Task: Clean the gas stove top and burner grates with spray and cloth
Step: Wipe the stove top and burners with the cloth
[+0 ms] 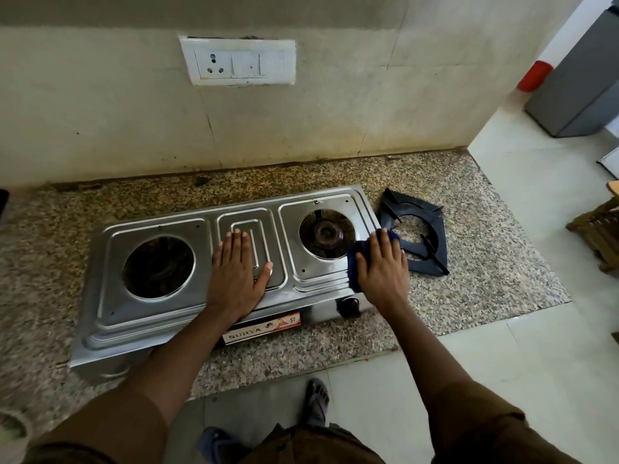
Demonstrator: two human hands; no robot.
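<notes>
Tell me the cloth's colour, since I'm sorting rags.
Dark blue. The cloth shows under the right hand in the head view.

Soft daylight, mild glare, wide-angle edge distortion

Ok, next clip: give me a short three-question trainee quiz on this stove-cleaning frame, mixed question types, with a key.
1. True or false: both burner grates sit on the stove top.
2. Multiple choice: the blue cloth lies under which hand? A) left hand B) right hand C) neither
3. Fill in: the black grate lies on the granite counter, to the ____ of the stove.

Key
1. False: both burner openings are bare, and one grate lies on the counter.
2. B: the right hand presses the cloth on the stove's right front corner, while the left hand rests flat on the centre panel, fingers straight.
3. right
</notes>
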